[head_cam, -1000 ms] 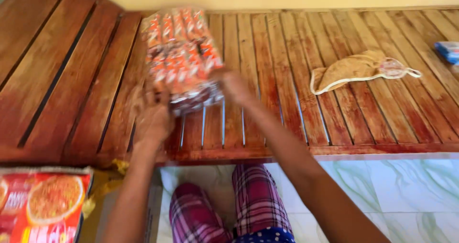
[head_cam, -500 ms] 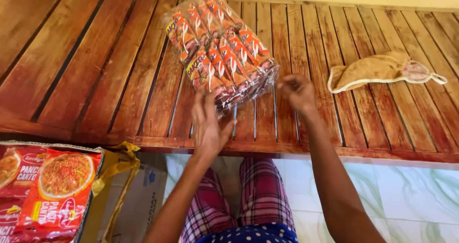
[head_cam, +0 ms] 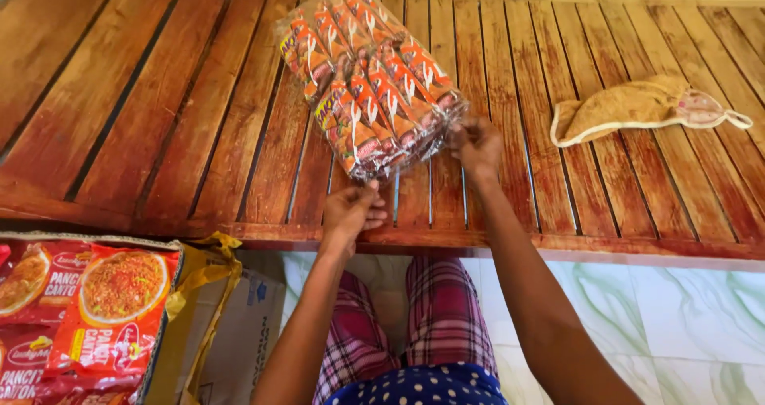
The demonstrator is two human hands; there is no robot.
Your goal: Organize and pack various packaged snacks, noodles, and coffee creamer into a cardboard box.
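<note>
Both arms are stretched forward over the slatted wooden table. The clear wrapper of the bundle of noodle packets is pinched at its near end by the left hand and at its right corner by the right hand.

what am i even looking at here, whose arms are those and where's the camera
The camera sits on a person's head and looks down, so the two bare arms are that person's own. On the slatted wooden table lies a clear plastic bundle of orange snack packets. The left hand pinches the bundle's near end, and the right hand grips its side corner. A tan cloth lies to the right. Lower left stands an open cardboard box with red noodle packets inside.
</note>
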